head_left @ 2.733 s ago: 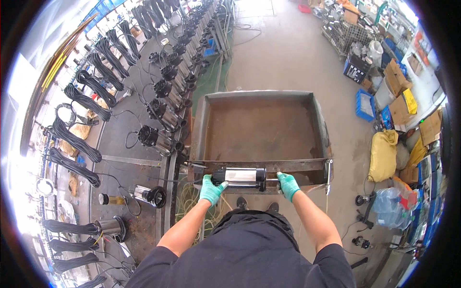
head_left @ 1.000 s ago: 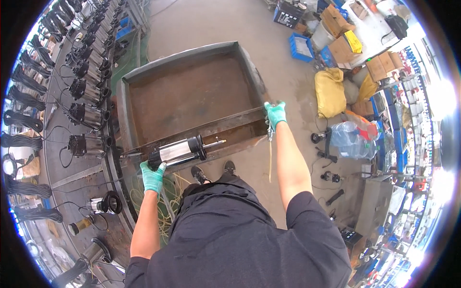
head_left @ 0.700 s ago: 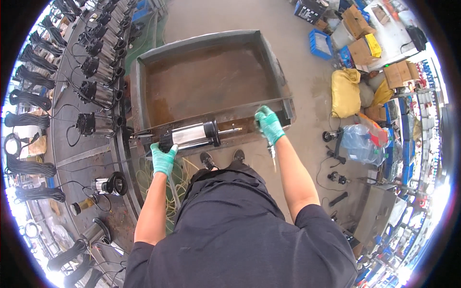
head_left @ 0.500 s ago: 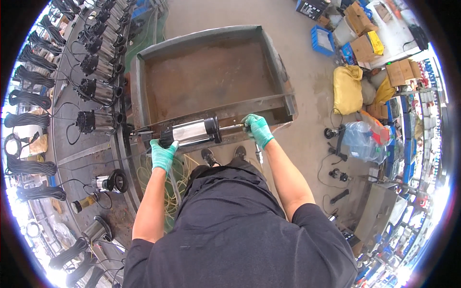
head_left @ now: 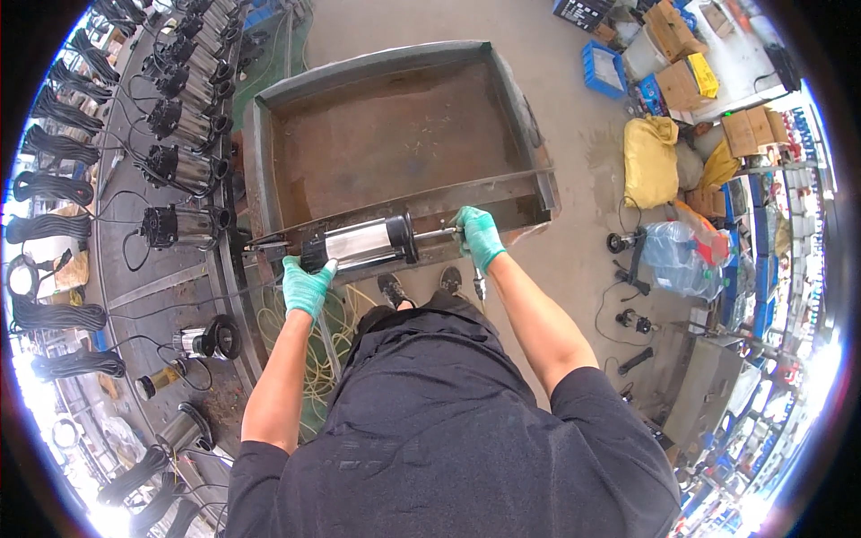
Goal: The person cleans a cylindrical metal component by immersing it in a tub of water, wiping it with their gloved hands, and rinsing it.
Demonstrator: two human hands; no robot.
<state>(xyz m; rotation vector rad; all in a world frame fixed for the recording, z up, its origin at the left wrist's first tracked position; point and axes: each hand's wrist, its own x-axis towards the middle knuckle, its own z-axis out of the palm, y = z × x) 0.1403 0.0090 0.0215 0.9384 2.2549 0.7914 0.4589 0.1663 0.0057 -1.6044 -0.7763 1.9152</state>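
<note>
- Both forearms reach up and away from the body, elbows slightly bent, hands in green gloves.
- The left hand [head_left: 307, 285] has its grip wrapped around the near-left, black end of the pump [head_left: 363, 244].
- The right hand [head_left: 480, 235] has its grip closed on the thin shaft at the pump's right end.
- The pump, a shiny steel cylinder with black caps, lies across the near rim of the rusty metal trough [head_left: 395, 134].
- Its long axis runs left to right, the right end slightly farther, shaft pointing right.
- More pumps stand in a row [head_left: 184, 152] at far left.
</note>
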